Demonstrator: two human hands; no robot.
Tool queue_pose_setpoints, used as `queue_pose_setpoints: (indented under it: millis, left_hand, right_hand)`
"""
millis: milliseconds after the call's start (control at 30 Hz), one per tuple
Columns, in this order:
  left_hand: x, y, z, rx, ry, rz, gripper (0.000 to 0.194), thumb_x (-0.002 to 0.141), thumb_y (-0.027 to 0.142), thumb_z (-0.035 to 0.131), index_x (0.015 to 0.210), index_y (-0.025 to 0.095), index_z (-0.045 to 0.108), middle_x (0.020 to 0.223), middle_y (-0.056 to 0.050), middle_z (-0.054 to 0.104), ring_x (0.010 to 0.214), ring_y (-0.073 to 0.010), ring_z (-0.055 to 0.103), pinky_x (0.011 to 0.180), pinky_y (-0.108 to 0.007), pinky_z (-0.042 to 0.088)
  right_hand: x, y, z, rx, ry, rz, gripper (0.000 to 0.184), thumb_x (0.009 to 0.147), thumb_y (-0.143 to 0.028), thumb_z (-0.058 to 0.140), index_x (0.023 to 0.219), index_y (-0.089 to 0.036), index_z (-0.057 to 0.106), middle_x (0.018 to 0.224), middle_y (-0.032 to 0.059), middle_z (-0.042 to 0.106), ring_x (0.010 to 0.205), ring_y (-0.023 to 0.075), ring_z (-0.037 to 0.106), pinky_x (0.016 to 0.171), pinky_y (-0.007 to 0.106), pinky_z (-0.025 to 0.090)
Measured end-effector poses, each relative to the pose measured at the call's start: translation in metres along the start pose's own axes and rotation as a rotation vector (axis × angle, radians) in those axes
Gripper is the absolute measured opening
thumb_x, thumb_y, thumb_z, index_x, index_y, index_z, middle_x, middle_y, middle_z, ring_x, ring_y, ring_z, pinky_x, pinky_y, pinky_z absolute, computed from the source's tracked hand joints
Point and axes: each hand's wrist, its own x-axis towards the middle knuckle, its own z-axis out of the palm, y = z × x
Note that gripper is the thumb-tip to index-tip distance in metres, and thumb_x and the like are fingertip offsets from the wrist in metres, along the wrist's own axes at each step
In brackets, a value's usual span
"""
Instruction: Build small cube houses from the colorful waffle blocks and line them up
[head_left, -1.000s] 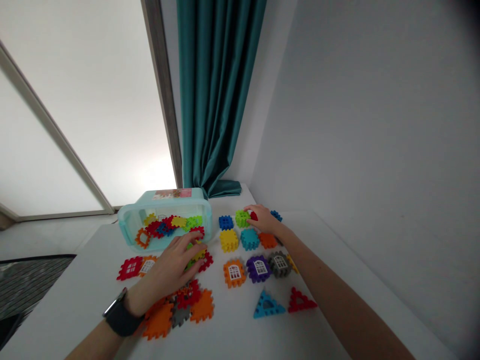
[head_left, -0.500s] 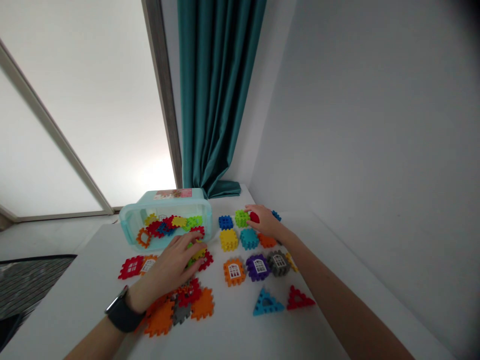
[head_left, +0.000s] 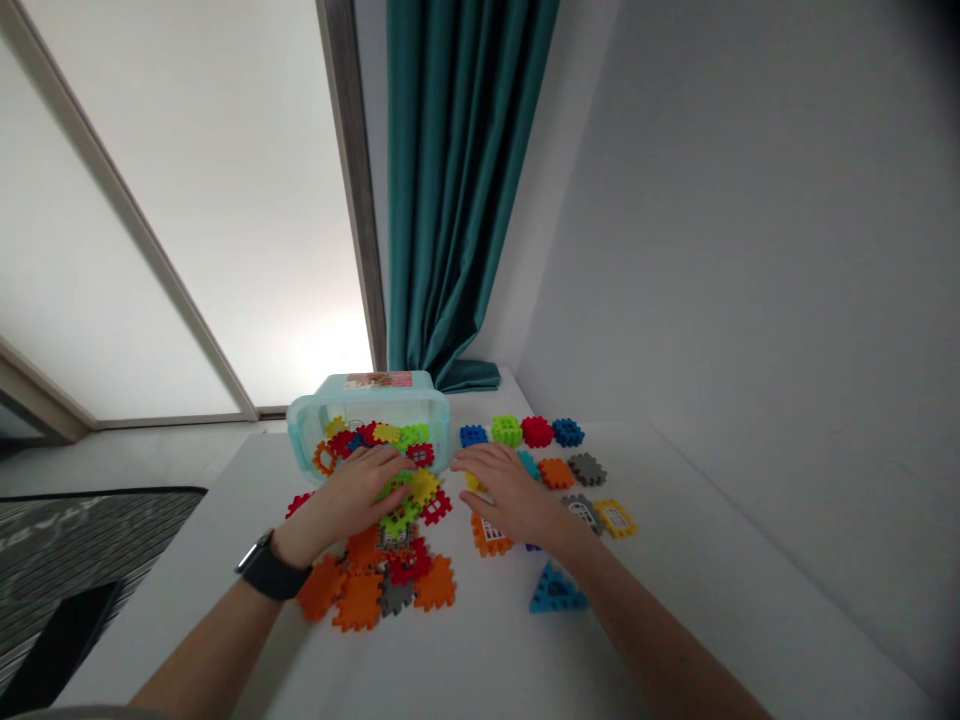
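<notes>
My left hand (head_left: 352,505), with a dark watch on its wrist, reaches over loose toothed plastic building tiles in front of the bin. Its fingers are apart, close to a yellow tile (head_left: 425,487) and a green tile (head_left: 399,520); I see nothing gripped. My right hand (head_left: 514,490) hovers with fingers spread, partly covering a teal stack (head_left: 529,464) and an orange window stack (head_left: 491,537). No piece shows in it. In the back row stand a blue stack (head_left: 473,435), a green stack (head_left: 507,431) and a red stack (head_left: 537,432).
A light teal plastic bin (head_left: 294,425) lies on its side with mixed tiles spilling out. Orange tiles (head_left: 358,603) are heaped nearer me. A blue triangular piece (head_left: 556,590) lies beneath my right forearm. A green curtain (head_left: 457,200) hangs behind the white table (head_left: 480,660).
My right hand has let go of the red stack, now beside the green one, and moved left and nearer to me. My left hand stays by the tile pile. The view has shifted.
</notes>
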Motion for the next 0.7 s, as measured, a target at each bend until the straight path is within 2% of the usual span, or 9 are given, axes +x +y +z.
queue_pose_setpoints:
  millis: [200,400,567,700]
  left_hand:
    - [-0.01,-0.022,-0.013,-0.019,0.015,-0.019,0.027,0.099,0.033,0.05,0.119,0.021,0.063,0.112,-0.009,0.069,0.101,-0.0246,0.066,0.089,-0.039,0.052]
    - [-0.011,-0.011,-0.02,0.005,0.0,-0.012,0.024,0.099,0.031,0.053,0.119,0.022,0.063,0.112,-0.008,0.069,0.1,-0.0229,0.066,0.09,-0.037,0.051]
    - [-0.007,-0.005,-0.009,0.011,-0.04,0.019,0.018,0.096,0.025,0.056,0.112,0.022,0.064,0.108,-0.007,0.068,0.098,-0.0226,0.066,0.085,-0.035,0.051]
    - [-0.008,-0.012,0.001,0.027,-0.082,-0.004,0.028,0.087,0.014,0.06,0.115,0.021,0.063,0.111,-0.007,0.066,0.101,-0.0242,0.065,0.089,-0.038,0.051]
  right_hand:
    - [0.013,-0.025,0.008,0.05,-0.062,-0.039,0.03,0.096,-0.021,0.056,0.126,-0.023,0.06,0.127,0.0093,0.067,0.121,0.0268,0.057,0.105,0.047,0.042]
    - [0.02,-0.028,0.019,0.053,-0.104,-0.051,0.025,0.097,-0.022,0.056,0.122,-0.023,0.061,0.121,0.0081,0.069,0.115,0.0254,0.058,0.101,0.044,0.043]
    - [0.019,-0.028,0.026,0.017,-0.102,-0.041,0.023,0.096,-0.021,0.056,0.118,-0.022,0.061,0.116,0.0074,0.069,0.113,0.0251,0.058,0.103,0.045,0.039]
    - [0.015,-0.027,0.027,-0.013,-0.122,-0.046,0.021,0.096,-0.022,0.056,0.117,-0.022,0.061,0.115,0.0081,0.069,0.112,0.0261,0.058,0.103,0.046,0.039]
